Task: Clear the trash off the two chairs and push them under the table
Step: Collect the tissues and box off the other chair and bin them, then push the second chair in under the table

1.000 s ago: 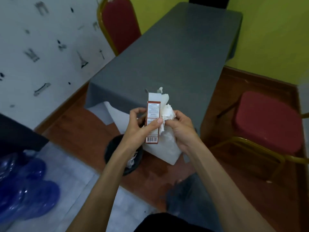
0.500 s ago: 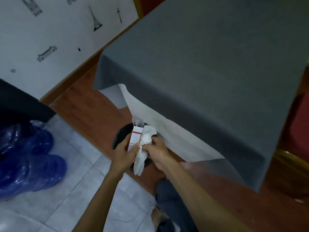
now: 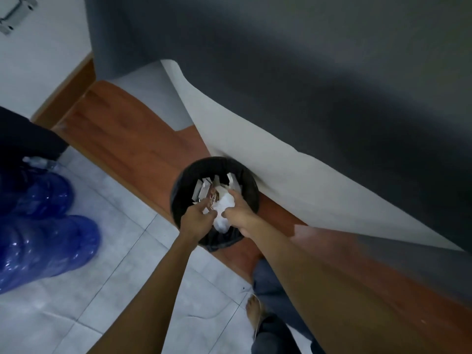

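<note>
Seen from above, low centre of frame: left hand (image 3: 198, 221) and right hand (image 3: 236, 213) together over a black bin (image 3: 178, 198). Between them, white tissue (image 3: 222, 208), pinched by the right hand; beside it a carton (image 3: 212, 198), partly hidden. Cannot tell whether the left hand gripped the carton or was curled loose. A second earlier, held at chest height above the grey counter (image 3: 306, 60); since then lowered to the bin mouth, trash about to drop among paper already inside. Chairs out of view, judged cleared of this load, pushing-in not yet done. Blue bottles (image 3: 38, 226) at left.
</note>
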